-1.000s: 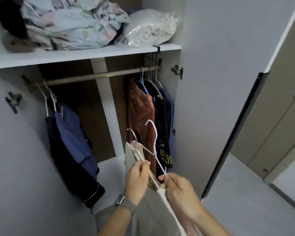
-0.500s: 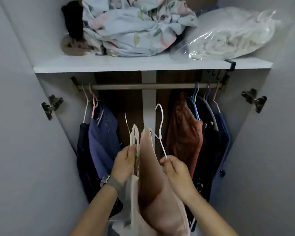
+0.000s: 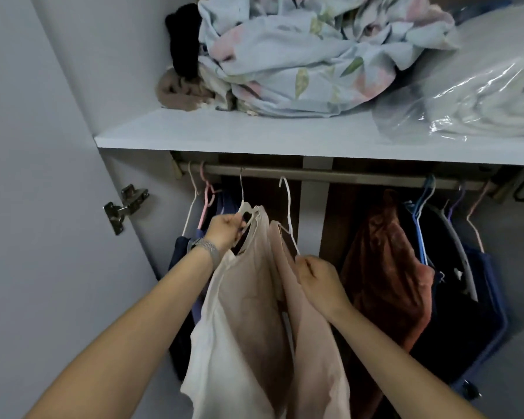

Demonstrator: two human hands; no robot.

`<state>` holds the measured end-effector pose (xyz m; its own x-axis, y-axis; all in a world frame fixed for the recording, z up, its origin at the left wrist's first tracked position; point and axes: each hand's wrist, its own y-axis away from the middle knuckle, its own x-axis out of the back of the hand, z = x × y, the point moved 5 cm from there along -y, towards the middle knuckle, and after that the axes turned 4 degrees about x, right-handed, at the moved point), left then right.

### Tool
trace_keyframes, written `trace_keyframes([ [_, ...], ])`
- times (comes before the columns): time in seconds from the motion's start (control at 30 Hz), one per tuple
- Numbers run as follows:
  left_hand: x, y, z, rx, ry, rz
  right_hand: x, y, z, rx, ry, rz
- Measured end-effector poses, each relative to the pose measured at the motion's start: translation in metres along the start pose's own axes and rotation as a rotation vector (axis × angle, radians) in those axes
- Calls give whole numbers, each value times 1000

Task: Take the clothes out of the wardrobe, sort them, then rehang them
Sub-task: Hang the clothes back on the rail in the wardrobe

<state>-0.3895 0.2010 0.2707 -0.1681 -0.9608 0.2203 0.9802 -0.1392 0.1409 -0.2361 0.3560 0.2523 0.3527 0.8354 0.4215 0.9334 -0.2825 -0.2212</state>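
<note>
Two pale garments are held up to the wardrobe rail (image 3: 345, 176). My left hand (image 3: 226, 230) grips the shoulder of a hanger carrying a beige top (image 3: 242, 297); its metal hook reaches the rail. My right hand (image 3: 316, 278) pinches the lower arm of a white hanger (image 3: 288, 207) that carries a pink top (image 3: 312, 343); its hook sits just at the rail. Dark blue clothes (image 3: 182, 246) hang at the left end. A rust-brown garment (image 3: 384, 261) and dark clothes (image 3: 454, 297) on blue, grey and pink hangers hang at the right.
A white shelf (image 3: 254, 137) above the rail holds a floral bundle of bedding (image 3: 300, 55), a black item (image 3: 183, 40) and a plastic-wrapped white bundle (image 3: 481, 95). A door hinge (image 3: 124, 207) sticks out of the left wall. The open left door (image 3: 28, 207) stands close by.
Both hands have lifted the two hangers with the pale tops from waist height up to the rail. The view has turned from the right door toward the wardrobe's inside and closed in.
</note>
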Motion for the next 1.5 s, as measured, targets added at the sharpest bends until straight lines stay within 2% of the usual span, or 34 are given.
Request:
trace_keyframes([
  [0.1, 8, -31, 6, -21, -19, 4, -2, -18, 7, 0, 27, 57],
  [0.3, 26, -94, -9, 16, -4, 122, -13, -31, 18, -14, -12, 99],
  [0.43, 40, -122, -26, 67, -108, 141, -20, -35, 21, -20, -9, 101],
  [0.67, 53, -131, -27, 11, -393, 133, -40, -55, 21, -62, 20, 51],
  [0.8, 46, -118, -30, -55, -502, 121, -58, -68, 9, 41, 125, -33],
  [0.93, 52, -78, -33, -194, -354, 217, -72, -87, -2, 132, 164, -25],
  [1.0, 60, -62, -32, -225, -257, 208, -80, -102, -8, 158, 158, 19],
  [1.07, 67, -49, -34, -239, -305, 189, -90, -119, -10, 156, 144, 51],
  [1.23, 86, -35, -50, -180, -415, 142, -119, -155, -9, 153, 211, 28],
  [1.37, 104, -29, -56, -138, -521, 228, -134, -169, 5, 73, 270, 5],
  [1.5, 104, -25, -58, -123, -559, 231, -153, -167, 25, 15, 264, 1],
])
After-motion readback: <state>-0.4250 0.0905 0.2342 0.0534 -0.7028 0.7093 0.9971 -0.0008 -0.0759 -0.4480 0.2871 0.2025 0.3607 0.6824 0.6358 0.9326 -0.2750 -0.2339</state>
